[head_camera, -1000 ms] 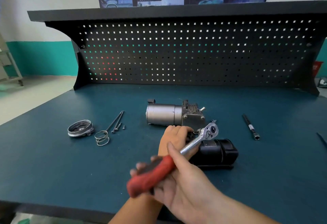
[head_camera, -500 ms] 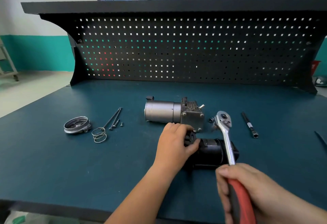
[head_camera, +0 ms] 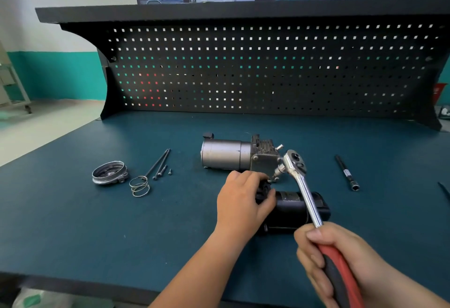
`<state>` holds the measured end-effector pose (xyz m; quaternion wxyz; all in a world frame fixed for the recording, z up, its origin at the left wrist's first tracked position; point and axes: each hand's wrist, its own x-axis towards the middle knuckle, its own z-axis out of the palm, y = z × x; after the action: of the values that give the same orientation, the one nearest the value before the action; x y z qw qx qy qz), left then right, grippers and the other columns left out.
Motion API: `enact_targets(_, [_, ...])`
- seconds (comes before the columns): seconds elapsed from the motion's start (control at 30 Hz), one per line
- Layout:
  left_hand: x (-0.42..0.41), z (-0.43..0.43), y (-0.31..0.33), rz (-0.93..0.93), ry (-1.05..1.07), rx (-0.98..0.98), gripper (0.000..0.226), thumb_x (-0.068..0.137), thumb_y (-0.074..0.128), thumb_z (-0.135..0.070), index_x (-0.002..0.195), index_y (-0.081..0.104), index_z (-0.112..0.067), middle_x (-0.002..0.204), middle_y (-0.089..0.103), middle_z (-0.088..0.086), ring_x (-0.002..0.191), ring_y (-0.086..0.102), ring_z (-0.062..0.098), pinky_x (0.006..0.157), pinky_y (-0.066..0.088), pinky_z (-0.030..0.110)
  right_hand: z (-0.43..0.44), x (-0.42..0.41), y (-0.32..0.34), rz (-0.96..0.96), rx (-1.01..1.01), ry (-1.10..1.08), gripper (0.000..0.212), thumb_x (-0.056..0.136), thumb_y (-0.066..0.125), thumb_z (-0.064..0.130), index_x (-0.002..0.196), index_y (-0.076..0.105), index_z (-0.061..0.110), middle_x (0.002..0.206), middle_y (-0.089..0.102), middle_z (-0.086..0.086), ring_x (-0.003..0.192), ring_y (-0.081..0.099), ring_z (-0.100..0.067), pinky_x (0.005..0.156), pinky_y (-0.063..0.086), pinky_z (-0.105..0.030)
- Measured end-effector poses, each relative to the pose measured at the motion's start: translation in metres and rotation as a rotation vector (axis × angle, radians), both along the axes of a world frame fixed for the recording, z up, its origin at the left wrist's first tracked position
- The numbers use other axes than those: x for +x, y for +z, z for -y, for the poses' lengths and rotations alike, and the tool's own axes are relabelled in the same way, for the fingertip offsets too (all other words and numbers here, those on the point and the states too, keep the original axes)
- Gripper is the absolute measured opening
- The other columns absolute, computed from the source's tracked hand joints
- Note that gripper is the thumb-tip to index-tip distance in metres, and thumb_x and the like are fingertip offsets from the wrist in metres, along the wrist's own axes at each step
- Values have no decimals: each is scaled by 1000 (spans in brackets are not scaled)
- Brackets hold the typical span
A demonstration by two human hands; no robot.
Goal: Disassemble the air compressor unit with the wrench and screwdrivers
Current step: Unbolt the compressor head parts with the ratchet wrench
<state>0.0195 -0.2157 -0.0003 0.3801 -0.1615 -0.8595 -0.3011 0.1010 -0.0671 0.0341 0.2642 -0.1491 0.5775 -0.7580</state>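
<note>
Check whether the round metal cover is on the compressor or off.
Off: the round metal cover lies on the bench, left of the compressor, near a loose spring.

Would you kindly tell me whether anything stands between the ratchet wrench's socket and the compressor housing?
Nothing visible does. The socket on the ratchet wrench, held by the right hand, sits at the lower right corner of the housing. The left hand grips the black part just beside it, not across.

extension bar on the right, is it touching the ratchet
Apart. The head view shows bare mat between the extension bar and the ratchet, which the right hand holds.
</note>
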Motion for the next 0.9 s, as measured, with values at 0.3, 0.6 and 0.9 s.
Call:
enact_targets(0.3, [1, 0, 0, 2, -6, -3, 21, 71, 65, -30, 85, 69, -16, 76, 66, -7, 70, 55, 20, 54, 43, 21, 4, -3, -6, 52, 15, -14, 30, 54, 64, 33, 45, 49, 8, 37, 44, -12, 24, 41, -20, 30, 37, -20])
enact_targets(0.6, [0, 0, -1, -7, -2, 9, 20, 71, 66, -30, 85, 68, -16, 78, 66, -8, 71, 55, 19, 57, 36, 19, 7, -2, -7, -21, 13, -28, 30, 55, 63, 35, 43, 51, 10, 36, 45, -12, 26, 41, -18, 32, 38, -21])
enact_targets(0.9, [-1, 1, -1, 7, -35, 23, 21, 73, 66, -28, 89, 71, -15, 83, 68, -7, 73, 55, 20, 61, 37, 19, 8, -5, -10, 24, 16, -49, 31, 53, 65, 33, 44, 49, 8, 37, 45, -14, 25, 41, -21, 31, 38, -21])
